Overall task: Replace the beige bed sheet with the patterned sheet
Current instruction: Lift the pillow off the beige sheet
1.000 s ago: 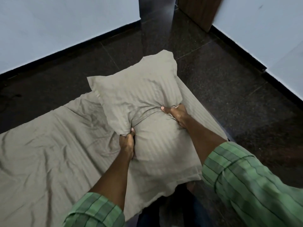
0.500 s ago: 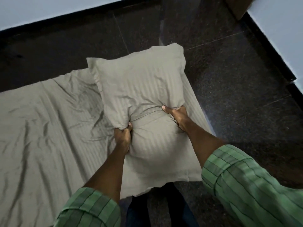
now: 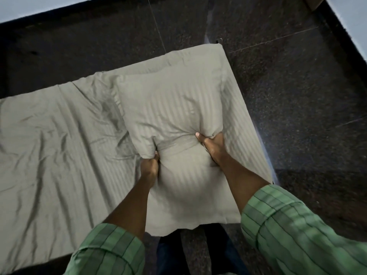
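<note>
At centre of the frame, the left hand (image 3: 149, 168) and the right hand (image 3: 211, 144) both grip the beige pillow (image 3: 174, 116) at its waist, fingers curled into the cloth. Its long axis runs from the person toward the upper frame. Under it, the beige bed sheet (image 3: 59, 135) stretches to the left, so I judge the pillow must go aside first.

Pillow (image 3: 178, 120): you now hold it lower, flatter over the sheet (image 3: 49, 145).
View: your head tilts further down.
</note>
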Demonstrator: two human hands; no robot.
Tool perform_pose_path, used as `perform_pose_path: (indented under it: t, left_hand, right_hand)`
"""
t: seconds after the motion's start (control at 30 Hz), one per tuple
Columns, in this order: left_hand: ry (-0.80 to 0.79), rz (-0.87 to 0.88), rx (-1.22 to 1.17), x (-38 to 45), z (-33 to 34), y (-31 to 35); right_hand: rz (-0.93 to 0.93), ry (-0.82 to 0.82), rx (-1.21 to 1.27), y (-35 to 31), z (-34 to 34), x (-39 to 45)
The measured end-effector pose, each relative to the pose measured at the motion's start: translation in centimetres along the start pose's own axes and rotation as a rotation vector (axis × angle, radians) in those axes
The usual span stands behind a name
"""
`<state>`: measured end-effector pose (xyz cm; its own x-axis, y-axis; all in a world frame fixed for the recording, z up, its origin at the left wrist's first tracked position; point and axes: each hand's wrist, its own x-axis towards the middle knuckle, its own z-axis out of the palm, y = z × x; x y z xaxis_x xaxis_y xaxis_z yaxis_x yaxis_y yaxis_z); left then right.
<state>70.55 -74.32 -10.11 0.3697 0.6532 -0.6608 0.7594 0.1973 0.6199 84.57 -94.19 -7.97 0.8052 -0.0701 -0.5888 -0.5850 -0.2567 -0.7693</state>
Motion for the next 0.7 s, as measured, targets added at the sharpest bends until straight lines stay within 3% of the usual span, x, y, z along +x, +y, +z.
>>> perform_pose_path:
  t: [0.17, 0.3, 0.4, 0.6, 0.7]
  left_hand:
    - [0.114, 0.184, -0.042, 0.9, -2.5, 4.2]
    - [0.129, 0.255, 0.008, 3.4, -3.5, 5.5]
    - [0.082, 0.198, 0.054, 5.0, -3.7, 5.9]
    - [-0.076, -0.002, 0.216, 7.9, -1.7, 3.1]
    - [0.020, -0.052, 0.336, 7.8, -1.4, 1.7]
  right_hand:
    - [-0.071, 0.078, 0.009, -3.2, 2.7, -0.2]
    - [-0.142, 0.008, 0.097, -5.0, 4.4, 0.8]
    - [-0.098, -0.115, 0.077, -4.7, 5.2, 2.5]
    - [0.048, -0.134, -0.248, -3.0, 5.0, 5.3]
    - [0.057, -0.073, -0.444, -0.9, 5.1, 6.1]
